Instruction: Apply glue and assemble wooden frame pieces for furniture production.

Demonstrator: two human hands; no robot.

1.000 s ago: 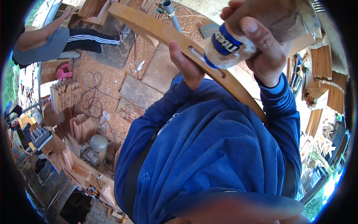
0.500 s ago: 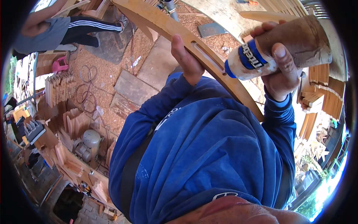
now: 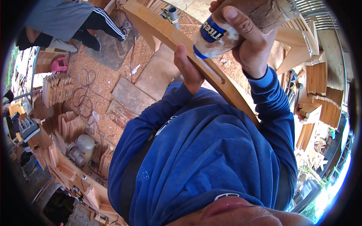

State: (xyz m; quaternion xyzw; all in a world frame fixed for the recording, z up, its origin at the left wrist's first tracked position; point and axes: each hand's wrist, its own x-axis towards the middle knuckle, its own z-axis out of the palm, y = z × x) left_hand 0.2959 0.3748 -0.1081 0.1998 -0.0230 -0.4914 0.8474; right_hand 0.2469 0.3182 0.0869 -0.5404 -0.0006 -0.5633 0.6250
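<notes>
A long, curved wooden piece (image 3: 166,31) with a rounded slot cut into its edge slants across my front. My left hand (image 3: 188,71) is closed around it beside the slot, thumb lying on the edge. In my right hand (image 3: 254,43) a glue bottle (image 3: 217,41), white with a blue label and a brown wrapped base, is tipped downward. Its blue cap points at the slot's upper end, and pale glue shows in the slot just below it. Whether the nozzle touches the wood I cannot tell.
Wood shavings and boards (image 3: 126,96) cover the floor. Another person (image 3: 60,22) stands at the far left. Stacked wooden parts (image 3: 316,79) lie at the right, and a grey motor (image 3: 83,145) stands among cut pieces at the lower left. A pink stool (image 3: 59,64) is at the left.
My right hand has moved the glue bottle left along the slot, from its near right end to its upper end. The other person has shifted further into view.
</notes>
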